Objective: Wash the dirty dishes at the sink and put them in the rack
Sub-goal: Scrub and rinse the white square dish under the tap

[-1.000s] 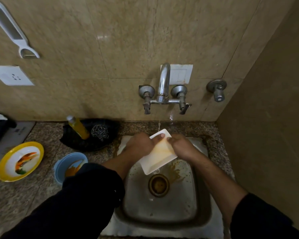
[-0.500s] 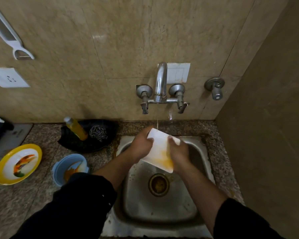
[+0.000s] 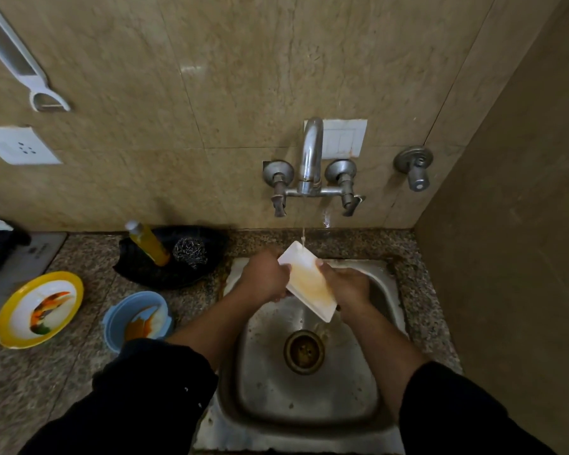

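Dish in hand: a white rectangular plastic dish point(image 3: 309, 284) smeared with orange residue, held tilted over the back of the stainless steel sink point(image 3: 309, 402), its far corner under the thin stream from the chrome wall tap point(image 3: 310, 159).
Left hand: the left hand point(image 3: 266, 277) grips the dish's left edge, fingers wrapped beneath it.
Right hand: the right hand point(image 3: 348, 285) clasps the right edge, thumb on the rim.
Step, as I judge it: rinsing off the orange film; washing looks early, since most of the face is stained.
Doing it well: keep the dish sloped towards the round drain point(image 3: 304, 351) so runoff leaves by the low corner; shift it so the stream crosses the whole face; rub with a thumb, or fetch the steel wool scrubber point(image 3: 190, 253) and yellow soap bottle point(image 3: 147, 242) from the black tray point(image 3: 165, 274) at the counter's back edge.
Waiting: a yellow-rimmed plate point(image 3: 38, 308) near the granite counter's point(image 3: 63, 372) left edge and a blue bowl point(image 3: 137, 320) beside the sink's left rim, both soiled.
Rack: not in view.
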